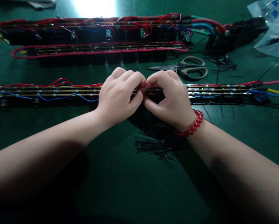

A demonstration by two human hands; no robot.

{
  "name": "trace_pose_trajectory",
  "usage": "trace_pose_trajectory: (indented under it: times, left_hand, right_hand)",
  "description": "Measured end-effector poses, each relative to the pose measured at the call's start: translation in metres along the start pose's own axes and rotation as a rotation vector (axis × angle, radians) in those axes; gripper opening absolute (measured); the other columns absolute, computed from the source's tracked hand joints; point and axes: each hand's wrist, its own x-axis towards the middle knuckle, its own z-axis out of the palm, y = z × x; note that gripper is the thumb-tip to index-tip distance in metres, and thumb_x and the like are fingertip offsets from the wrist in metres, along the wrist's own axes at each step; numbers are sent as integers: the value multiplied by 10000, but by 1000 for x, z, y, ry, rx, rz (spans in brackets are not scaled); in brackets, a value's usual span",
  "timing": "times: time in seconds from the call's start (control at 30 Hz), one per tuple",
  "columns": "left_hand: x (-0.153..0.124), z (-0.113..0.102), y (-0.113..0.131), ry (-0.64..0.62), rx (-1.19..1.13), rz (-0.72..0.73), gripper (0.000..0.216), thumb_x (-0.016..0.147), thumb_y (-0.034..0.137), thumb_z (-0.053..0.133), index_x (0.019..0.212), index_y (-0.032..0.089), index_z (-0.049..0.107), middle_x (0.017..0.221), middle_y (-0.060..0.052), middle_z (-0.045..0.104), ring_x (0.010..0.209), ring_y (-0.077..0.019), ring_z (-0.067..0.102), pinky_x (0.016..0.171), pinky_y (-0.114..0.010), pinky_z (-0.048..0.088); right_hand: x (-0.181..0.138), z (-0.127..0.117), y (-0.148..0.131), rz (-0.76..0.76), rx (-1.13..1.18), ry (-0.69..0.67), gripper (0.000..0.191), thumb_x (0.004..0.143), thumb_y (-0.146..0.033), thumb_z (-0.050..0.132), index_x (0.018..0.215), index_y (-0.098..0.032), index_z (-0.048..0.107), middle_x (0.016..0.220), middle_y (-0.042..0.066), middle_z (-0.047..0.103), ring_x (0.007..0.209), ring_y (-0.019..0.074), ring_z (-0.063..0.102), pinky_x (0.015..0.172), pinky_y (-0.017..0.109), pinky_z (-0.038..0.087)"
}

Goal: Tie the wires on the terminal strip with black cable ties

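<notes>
A long wired strip [60, 91] with red, blue and brass-coloured lines lies across the green table, running left to right. My left hand [119, 95] and my right hand [171, 98] meet over its middle, fingers curled and pinched together on the strip's wires. What sits between the fingertips is too small to make out. A red bead bracelet [193, 124] circles my right wrist. A pile of thin black cable ties [155, 146] lies just in front of my hands.
Two more wired strips [95, 49] lie at the back. Grey-handled scissors [188, 68] rest behind my right hand, with cut black bits [223, 63] beside them. Clear plastic bags [272, 28] sit at the far right corner. A bright glare marks the table's far edge.
</notes>
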Motion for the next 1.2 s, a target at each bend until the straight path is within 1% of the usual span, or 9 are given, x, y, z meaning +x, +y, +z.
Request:
trace_pose_trajectory:
  times: [0.33, 0.53, 0.73, 0.9, 1.2]
  left_hand:
    - [0, 0, 0, -24, -5, -19, 173, 898, 230, 495, 986, 230, 643, 918, -51, 634, 983, -256, 544, 891, -434, 461]
    - [1, -2, 1, -27, -2, -24, 163, 907, 247, 490, 955, 232, 645, 913, -54, 643, 968, -260, 553, 872, -434, 467]
    - [1, -2, 2, -15, -7, -20, 169, 894, 227, 502, 977, 242, 649, 906, -49, 647, 976, -259, 555, 886, -433, 472]
    - [1, -2, 3, -31, 0, -30, 158, 885, 219, 501, 958, 227, 641, 927, -54, 655, 979, -264, 562, 896, -448, 470]
    - [1, -2, 3, -16, -12, -34, 151, 891, 223, 501, 951, 230, 639, 922, -46, 659, 977, -260, 573, 901, -453, 476]
  right_hand:
    - [0, -1, -1, 14, 1, -15, 182, 730, -165, 620, 862, -262, 540, 839, 19, 657, 865, 247, 591, 769, 422, 496]
    - [0, -1, -1, 14, 7, -9, 201, 723, -154, 631, 861, -273, 547, 838, 14, 661, 865, 250, 593, 772, 429, 507]
    - [0, 0, -1, 17, 6, -13, 203, 724, -162, 636, 867, -278, 553, 844, 19, 656, 870, 259, 589, 777, 448, 512]
    - [0, 0, 0, 9, 4, -15, 209, 724, -164, 635, 883, -277, 559, 855, 16, 660, 883, 262, 592, 785, 455, 508]
    - [-1, 1, 2, 16, 23, 0, 187, 740, -160, 605, 891, -267, 577, 834, 13, 645, 867, 245, 593, 772, 419, 494]
